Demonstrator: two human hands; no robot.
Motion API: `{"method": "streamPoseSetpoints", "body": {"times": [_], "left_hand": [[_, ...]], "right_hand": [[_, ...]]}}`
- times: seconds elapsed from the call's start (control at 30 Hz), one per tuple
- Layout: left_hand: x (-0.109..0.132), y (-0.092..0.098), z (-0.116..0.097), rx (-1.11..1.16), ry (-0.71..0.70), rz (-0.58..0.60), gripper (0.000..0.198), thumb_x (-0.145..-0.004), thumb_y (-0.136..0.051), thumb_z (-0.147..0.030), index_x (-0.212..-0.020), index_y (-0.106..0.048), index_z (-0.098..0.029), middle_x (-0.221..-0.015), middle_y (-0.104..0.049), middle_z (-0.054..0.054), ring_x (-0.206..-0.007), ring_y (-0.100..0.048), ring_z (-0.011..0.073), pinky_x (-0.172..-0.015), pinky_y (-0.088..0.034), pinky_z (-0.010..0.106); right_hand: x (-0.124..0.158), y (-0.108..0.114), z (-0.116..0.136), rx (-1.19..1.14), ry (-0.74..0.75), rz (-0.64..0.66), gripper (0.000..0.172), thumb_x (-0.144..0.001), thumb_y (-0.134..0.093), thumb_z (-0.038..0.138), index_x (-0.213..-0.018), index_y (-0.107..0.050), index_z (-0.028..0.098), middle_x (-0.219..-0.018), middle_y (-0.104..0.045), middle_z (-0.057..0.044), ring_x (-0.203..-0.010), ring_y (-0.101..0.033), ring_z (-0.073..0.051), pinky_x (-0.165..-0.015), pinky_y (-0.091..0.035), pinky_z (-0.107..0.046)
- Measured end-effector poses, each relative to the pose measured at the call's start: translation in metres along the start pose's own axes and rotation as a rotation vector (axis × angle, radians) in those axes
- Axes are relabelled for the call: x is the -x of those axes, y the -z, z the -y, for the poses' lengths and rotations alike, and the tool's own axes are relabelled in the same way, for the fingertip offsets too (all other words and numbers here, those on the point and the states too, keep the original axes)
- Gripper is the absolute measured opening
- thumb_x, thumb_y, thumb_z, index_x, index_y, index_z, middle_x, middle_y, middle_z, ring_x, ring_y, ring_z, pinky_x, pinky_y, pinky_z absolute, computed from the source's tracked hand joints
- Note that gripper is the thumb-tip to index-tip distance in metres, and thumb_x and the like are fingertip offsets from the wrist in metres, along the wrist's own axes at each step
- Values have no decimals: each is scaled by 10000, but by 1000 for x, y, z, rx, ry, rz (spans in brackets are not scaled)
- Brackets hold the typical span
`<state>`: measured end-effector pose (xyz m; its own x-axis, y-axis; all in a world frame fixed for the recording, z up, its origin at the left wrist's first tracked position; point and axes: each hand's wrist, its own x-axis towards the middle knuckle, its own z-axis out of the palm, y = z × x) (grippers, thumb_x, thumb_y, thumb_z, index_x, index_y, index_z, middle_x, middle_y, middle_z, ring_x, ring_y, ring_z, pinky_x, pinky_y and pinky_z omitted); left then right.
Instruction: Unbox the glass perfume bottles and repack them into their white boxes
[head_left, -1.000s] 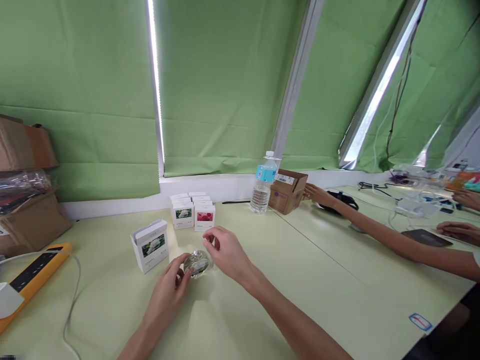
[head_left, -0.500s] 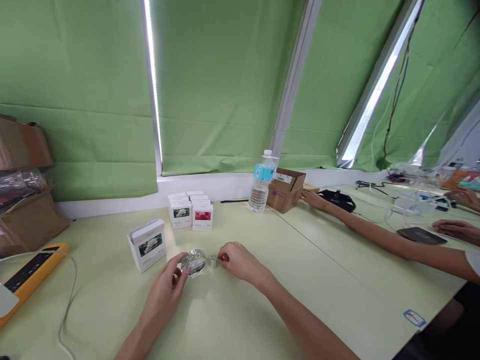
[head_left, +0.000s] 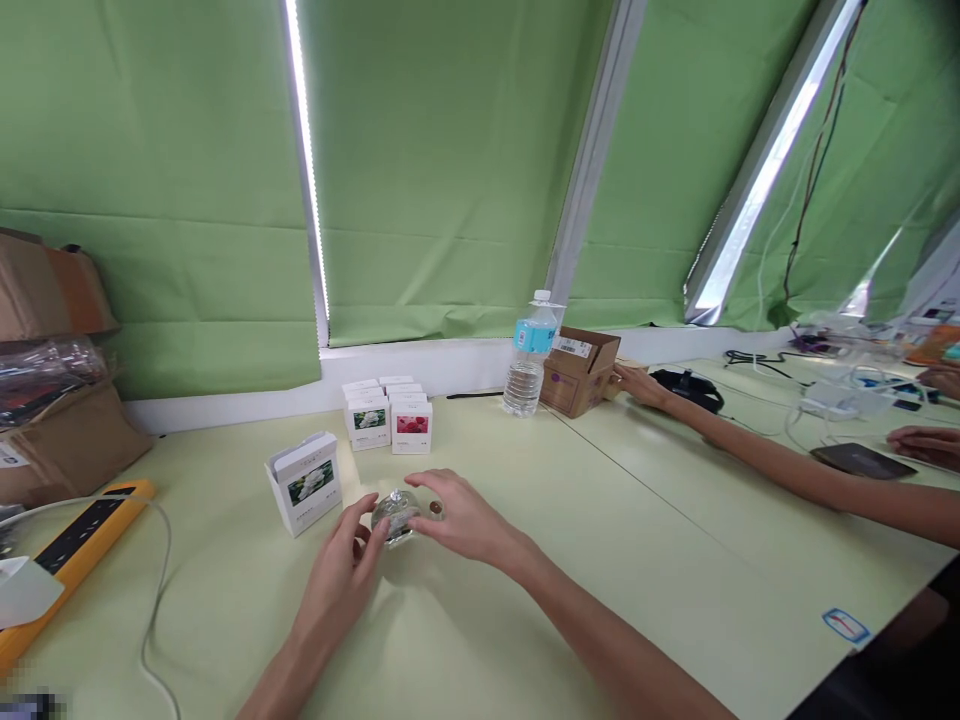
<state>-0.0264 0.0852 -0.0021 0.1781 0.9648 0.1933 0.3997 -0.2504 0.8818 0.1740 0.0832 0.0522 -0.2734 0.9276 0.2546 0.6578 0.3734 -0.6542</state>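
Moved: right hand [head_left: 466, 522] now left, arched over metal cap [head_left: 435, 510]
Hands: together, left hand [head_left: 337, 570] clasping glass perfume bottle [head_left: 395, 515]

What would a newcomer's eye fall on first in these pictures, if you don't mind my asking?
The wide green blinds covering the wall behind the desk stand out first. Below them, on the pale green table, the person's left hand and right hand meet at a clear glass bottle, beside a white box with a flower picture. Farther back stands a plastic water bottle with a blue label.
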Motion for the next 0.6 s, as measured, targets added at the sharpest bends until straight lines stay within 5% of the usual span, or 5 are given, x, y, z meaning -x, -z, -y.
{"method": "streamPoseSetpoints", "body": {"times": [0.27, 0.4, 0.6], "left_hand": [[0, 7, -9, 41, 68, -214, 570, -868, -419, -654, -1186, -580, -209, -975, -665, 81, -809, -653, 227, -714, -525, 363], [-2, 7, -5, 38, 88, -186, 591, -848, -421, -685, -1151, -603, -212, -930, -671, 78, -795, -658, 231, -729, -525, 375], [-1, 4, -6, 13, 59, -145, 554, -845, -430, -684, -1064, -633, -218, -992, -665, 91, -756, -646, 220, -708, -519, 372]], "right_hand": [[-28, -20, -12, 115, -15, -58, 293, -809, -649, 290, -1091, -689, 220, -1089, -714, -41, -1016, -629, -213, -873, -443, -289], [-34, -3, -37, 150, -92, -107, 195, -848, -594, 305, -993, -697, 224, -961, -723, -8, -865, -647, -176, -761, -452, -254], [-45, 39, -86, 209, -187, -189, 189, -843, -583, 267, -965, -703, 188, -934, -726, -41, -858, -626, -194, -797, -454, -278]]}}
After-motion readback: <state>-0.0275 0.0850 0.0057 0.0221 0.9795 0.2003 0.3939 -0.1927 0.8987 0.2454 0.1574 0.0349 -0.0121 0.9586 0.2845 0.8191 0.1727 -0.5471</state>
